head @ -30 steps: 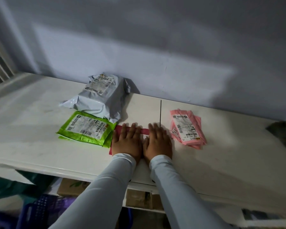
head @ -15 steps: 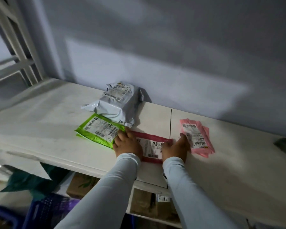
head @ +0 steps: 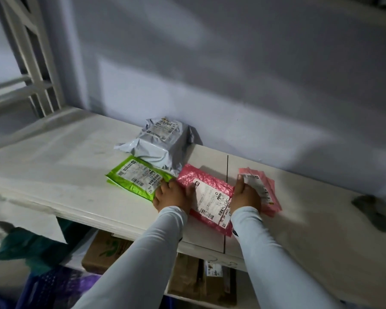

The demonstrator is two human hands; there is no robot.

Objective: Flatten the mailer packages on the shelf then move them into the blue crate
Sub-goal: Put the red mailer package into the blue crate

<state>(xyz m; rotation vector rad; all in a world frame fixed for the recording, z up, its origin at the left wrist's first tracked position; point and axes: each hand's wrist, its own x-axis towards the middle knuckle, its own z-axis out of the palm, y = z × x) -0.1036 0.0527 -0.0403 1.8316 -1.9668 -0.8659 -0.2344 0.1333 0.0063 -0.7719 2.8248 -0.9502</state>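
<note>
At frame centre, left hand (head: pixel 172 195) and right hand (head: pixel 245 195) grip the pink mailer's (head: pixel 206 197) side edges, fingers curled; lifting carelessly could drag neighbouring mailers off the shelf (head: pixel 54 166)

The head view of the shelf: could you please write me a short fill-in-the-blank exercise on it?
1. Both hands, left hand and right hand, hold the ____ bubble mailer by its sides.
2. The mailer left of it is ____.
3. The bulkiest package, by the wall, is ____.
4. All packages lie on a ____ shelf.

Missing words: pink; green; grey; white
</note>
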